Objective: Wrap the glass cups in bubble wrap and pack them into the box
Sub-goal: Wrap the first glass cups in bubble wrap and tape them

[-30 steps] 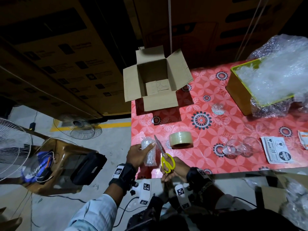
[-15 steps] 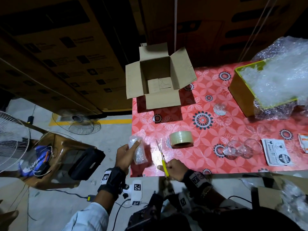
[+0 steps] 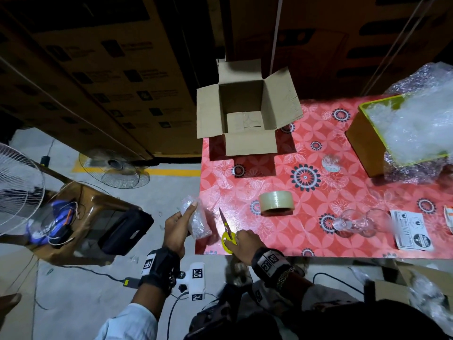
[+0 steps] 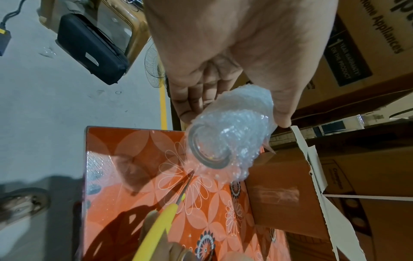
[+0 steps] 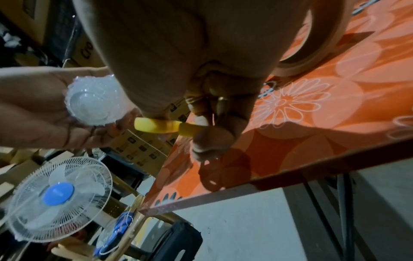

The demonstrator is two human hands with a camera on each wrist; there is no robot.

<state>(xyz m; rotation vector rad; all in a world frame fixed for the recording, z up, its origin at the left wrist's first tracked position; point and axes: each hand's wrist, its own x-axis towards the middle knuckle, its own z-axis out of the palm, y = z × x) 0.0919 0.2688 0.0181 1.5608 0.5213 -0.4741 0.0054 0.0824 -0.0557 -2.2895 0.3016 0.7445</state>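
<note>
My left hand [image 3: 180, 223] grips a glass cup wrapped in bubble wrap [image 3: 197, 220] at the table's near left corner; the left wrist view shows the wrapped cup [image 4: 225, 139] with its round glass end facing the camera. My right hand [image 3: 241, 242] holds yellow-handled scissors [image 3: 226, 229] low over the red flowered table [image 3: 367, 217], blades pointing away; the scissors' handle [image 5: 165, 128] shows in the right wrist view. An open cardboard box [image 3: 246, 111] stands at the far left corner. Two bare glass cups [image 3: 358, 223] lie near the front.
A tape roll [image 3: 275, 202] sits mid-table. A yellow-rimmed carton [image 3: 367, 143] full of bubble wrap [image 3: 416, 119] stands at the right. Printed labels [image 3: 411, 229] lie beside the glasses. Fans [image 3: 19, 187], a brown chair [image 3: 85, 204] and cables occupy the floor at left.
My left hand has carried the wrapped cup left, away from the scissors. My right hand has lowered the scissors toward the table.
</note>
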